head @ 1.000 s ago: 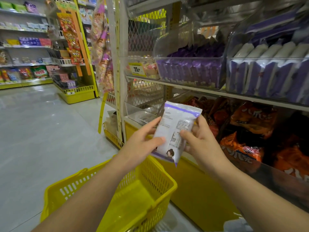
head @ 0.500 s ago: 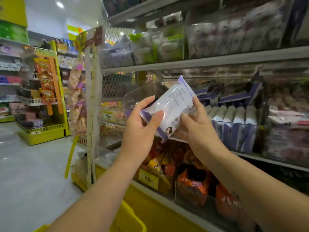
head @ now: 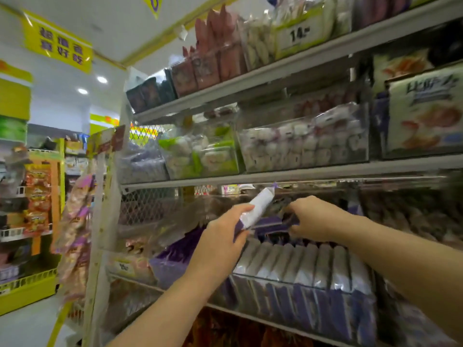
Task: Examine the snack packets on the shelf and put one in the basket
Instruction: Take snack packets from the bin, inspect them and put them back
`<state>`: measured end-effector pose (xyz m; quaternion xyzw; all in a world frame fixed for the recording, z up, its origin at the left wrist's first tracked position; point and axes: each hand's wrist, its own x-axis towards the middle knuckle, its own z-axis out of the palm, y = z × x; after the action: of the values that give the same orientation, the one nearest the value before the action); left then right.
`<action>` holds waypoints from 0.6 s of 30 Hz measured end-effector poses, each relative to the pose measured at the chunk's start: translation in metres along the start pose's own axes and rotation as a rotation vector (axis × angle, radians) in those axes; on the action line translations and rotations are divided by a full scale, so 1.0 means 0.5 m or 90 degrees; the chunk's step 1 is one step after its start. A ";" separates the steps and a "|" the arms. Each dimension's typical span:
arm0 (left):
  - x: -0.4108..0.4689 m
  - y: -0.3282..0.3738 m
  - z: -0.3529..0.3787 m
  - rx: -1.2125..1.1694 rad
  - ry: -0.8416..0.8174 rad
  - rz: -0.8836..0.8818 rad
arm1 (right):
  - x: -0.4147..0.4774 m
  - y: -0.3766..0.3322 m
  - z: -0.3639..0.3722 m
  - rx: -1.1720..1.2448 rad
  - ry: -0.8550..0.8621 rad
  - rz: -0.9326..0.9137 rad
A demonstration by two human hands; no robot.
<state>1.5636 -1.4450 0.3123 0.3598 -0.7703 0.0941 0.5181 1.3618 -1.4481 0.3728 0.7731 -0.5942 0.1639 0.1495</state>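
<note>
**Q:** What's that packet like to handle? Looks flimsy.

**Me:** Going by looks, yeah. The packet [head: 258, 206] is a thin white film pouch with purple edges. I'd guess it's very light, soft and a bit slick, probably with something crushable inside. I wouldn't squeeze the middle. Better to take it by the flat faces near one end, or by the crimped seam, with light pressure.

**Q:** And where have you got it?

**Me:** My left hand [head: 220, 236] is gripping its lower end, so the top pokes up and away to the right. It's in the air in front of the shelf, just over the left end of the row of packets [head: 300, 261]. As far as I can see it isn't touching them.

**Q:** Right hand?

**Me:** My right hand [head: 318, 219] is a bit further in and to the right, reaching over that same row, which stands on edge in the clear bin [head: 313, 306]. The fingers are curled in towards the purple stuff at the back. It's all smeared with blur there, so I can't tell if they're pinching a packet or just brushing one.

**Q:** And the basket?

**Me:** Not in shot. Past the hands there's just the shelf board [head: 288, 175], with more bagged snacks above it.
</note>
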 end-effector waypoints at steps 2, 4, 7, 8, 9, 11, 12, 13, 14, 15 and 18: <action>0.033 -0.018 0.026 0.010 -0.010 -0.001 | 0.028 0.008 0.007 -0.015 -0.044 0.004; 0.061 -0.036 0.049 0.027 -0.017 -0.003 | 0.060 0.009 0.023 -0.031 -0.088 0.025; 0.094 -0.062 0.084 0.047 -0.045 0.008 | 0.109 0.012 0.052 -0.048 -0.110 0.061; 0.104 -0.069 0.094 0.057 -0.059 0.012 | 0.123 0.014 0.060 -0.053 -0.111 0.073; 0.113 -0.075 0.103 0.064 -0.074 0.019 | 0.133 0.016 0.069 -0.061 -0.111 0.085; 0.132 -0.085 0.118 0.083 -0.107 0.026 | 0.152 0.022 0.084 -0.077 -0.109 0.107; 0.142 -0.090 0.123 0.096 -0.112 0.020 | 0.159 0.023 0.091 -0.079 -0.100 0.115; 0.153 -0.093 0.129 0.105 -0.107 0.011 | 0.163 0.024 0.098 -0.082 -0.085 0.120; 0.164 -0.096 0.135 0.106 -0.098 0.005 | 0.167 0.024 0.103 -0.090 -0.070 0.122; 0.174 -0.097 0.143 0.097 -0.090 0.004 | 0.170 0.024 0.109 -0.102 -0.060 0.121; 0.197 -0.098 0.167 0.059 -0.112 -0.037 | 0.171 0.027 0.118 -0.134 -0.001 0.117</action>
<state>1.5144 -1.5687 0.3491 0.4119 -0.7970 0.0825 0.4339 1.3739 -1.5510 0.3571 0.6956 -0.6765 0.1131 0.2140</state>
